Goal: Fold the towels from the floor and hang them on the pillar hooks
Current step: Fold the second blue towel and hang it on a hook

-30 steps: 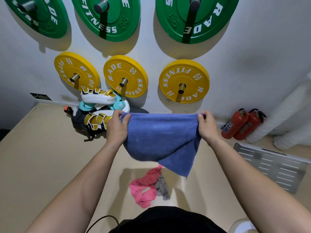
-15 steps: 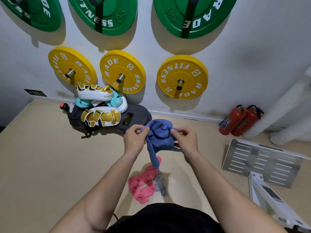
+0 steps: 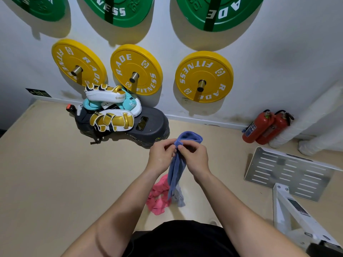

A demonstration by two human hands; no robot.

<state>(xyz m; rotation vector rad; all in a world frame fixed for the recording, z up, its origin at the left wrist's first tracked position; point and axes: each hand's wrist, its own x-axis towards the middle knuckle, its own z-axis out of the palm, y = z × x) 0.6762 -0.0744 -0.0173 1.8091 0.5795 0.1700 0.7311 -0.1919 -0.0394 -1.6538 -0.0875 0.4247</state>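
1. Towel of blue terry cloth, bunched into a narrow strip, held up in mid-air above the beige floor, right in front of the body.
2. Top edge humped in a small loop above the knuckles; long tail dangling straight down.
3. Left hand pinching the top of the cloth, fingers curled.
4. Right hand pinching the same spot, thumb and forefinger tight together, just beside the left.
5. Crumpled pink towel on the floor beneath; small grey cloth next to it, partly hidden behind the blue tail.
6. Pinched corners buried under the fingers; number of folds impossible to tell.
7. Green weight plates cut off at the top edge; white metal frame cut off bottom right; dark wall sign too small to read.
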